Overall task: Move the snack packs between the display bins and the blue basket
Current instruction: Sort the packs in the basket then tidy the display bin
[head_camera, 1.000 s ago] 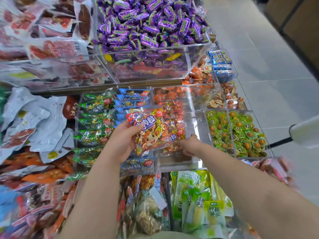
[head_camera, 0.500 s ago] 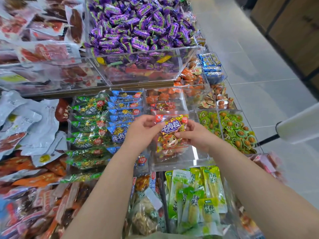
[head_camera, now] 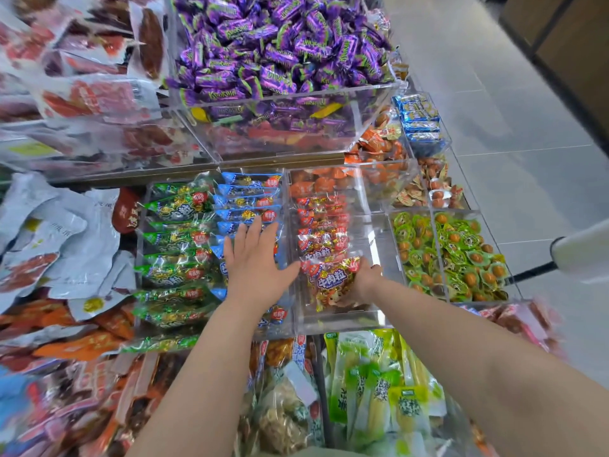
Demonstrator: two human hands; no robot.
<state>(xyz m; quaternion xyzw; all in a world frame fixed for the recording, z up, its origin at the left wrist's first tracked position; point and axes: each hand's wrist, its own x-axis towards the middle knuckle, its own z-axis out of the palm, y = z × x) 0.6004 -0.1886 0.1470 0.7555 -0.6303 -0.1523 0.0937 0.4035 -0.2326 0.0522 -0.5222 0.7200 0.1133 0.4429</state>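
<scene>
A clear acrylic display bin (head_camera: 336, 319) in the middle holds a row of red snack packs (head_camera: 321, 225). My right hand (head_camera: 364, 282) grips the nearest red pack (head_camera: 331, 280) inside the front of that bin. My left hand (head_camera: 255, 262) is flat with fingers spread, hovering over or resting on the blue snack packs (head_camera: 248, 201) in the bin just to the left. Green snack packs (head_camera: 174, 239) fill the bin beyond that. The blue basket is not in view.
A raised bin of purple candies (head_camera: 280, 51) stands behind. Green-wrapped round snacks (head_camera: 451, 255) fill bins at the right, orange ones (head_camera: 375, 143) behind them. Yellow-green packs (head_camera: 379, 380) lie nearest me. White bags (head_camera: 59, 232) pile at the left. Grey floor tiles (head_camera: 510, 110) lie at the right.
Both hands held the red pack above the bin before. Now the left hand has let go and spread over the blue packs, and the right hand has lowered the pack into the bin.
</scene>
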